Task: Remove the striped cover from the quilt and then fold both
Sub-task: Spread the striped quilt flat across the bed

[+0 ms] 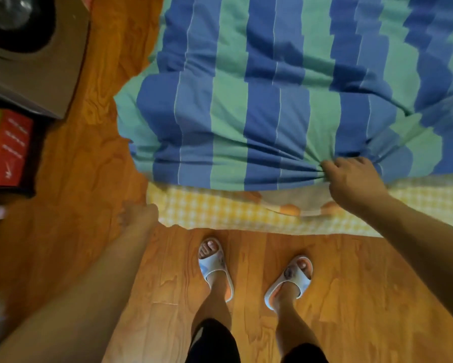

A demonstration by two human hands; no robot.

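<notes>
The striped cover (pixel 259 100), in blue and green bands, lies spread on the wooden floor with the quilt inside it. My right hand (pixel 351 179) grips a bunch of the cover's near edge, and folds radiate from the grip. A yellow checked cloth (pixel 207 208) with orange patches shows from under that near edge. My left hand (pixel 139 214) is blurred at the left corner of the yellow cloth; whether it holds the cloth is unclear.
A brown box (pixel 37 61) with a dark round opening stands at the upper left. Below it are a red box (pixel 8 150) and a green one. My two feet in white slippers (pixel 215 265) stand on the wooden floor (pixel 351 284) just before the cloth.
</notes>
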